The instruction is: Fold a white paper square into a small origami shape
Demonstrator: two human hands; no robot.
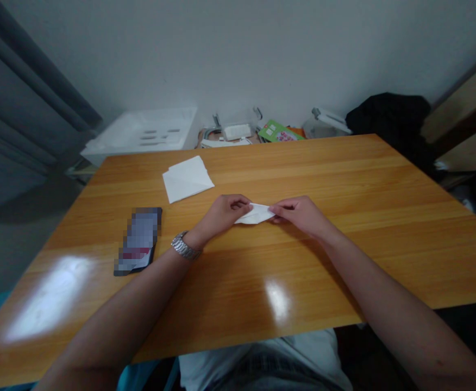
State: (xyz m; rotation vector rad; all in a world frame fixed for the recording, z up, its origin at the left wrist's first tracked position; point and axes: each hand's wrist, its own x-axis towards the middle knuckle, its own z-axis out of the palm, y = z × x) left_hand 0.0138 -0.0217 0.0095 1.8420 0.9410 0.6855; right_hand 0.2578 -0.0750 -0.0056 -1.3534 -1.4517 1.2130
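A small folded piece of white paper (256, 214) is stretched between my two hands, just over the wooden table (323, 179). My left hand (226, 210) pinches its left end between thumb and fingers. At the right end, my right hand (297, 210) has its thumb and fingertips closed on the paper. Parts of both ends are hidden under the fingers. Beyond my left hand lies a stack of white paper sheets (188, 179), flat on the table. A silver metal watch (186, 245) is on my left wrist.
To the left of my left forearm lies a phone (139, 239), its screen blurred. Behind the table's far edge stand a white plastic tray (140, 130), a green packet (279, 131) and assorted items. A black cloth-like heap (388, 117) sits at the back right.
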